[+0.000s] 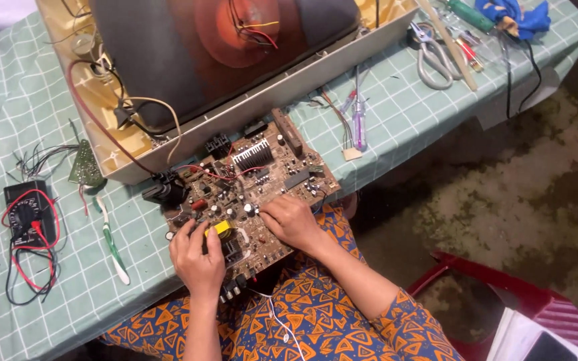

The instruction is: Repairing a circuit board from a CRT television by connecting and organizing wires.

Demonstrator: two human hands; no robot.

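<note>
- Your left hand (199, 257) rests on the near end of the board (249, 197), fingers curled around a small yellow part (221, 228); whether it pinches or only touches it, you cannot tell.
- Your right hand (292, 220) lies knuckles up on the board's middle, fingertips pressed among the components, holding nothing that shows.
- The board sits at the worktop (382, 107) edge, its near end hanging over your lap. Lean on that end and it could tip off, dragging the red wires (212, 175) that tie it to the set (222, 60).
- The finned heatsink (252, 155) and bare leads are sharp; a slipped finger could get scratched or bend a part.
- The board is stiff, brown and crowded with small cylinders and blocks.
- The worktop cloth is soft, pale green, white-checked; it could snag leads.
- The meter (27, 214) with looped red and black leads, and a green-and-white brush (112, 244), lie to your left, apart from the board.
- Scissors (433, 57) lie far right.
</note>
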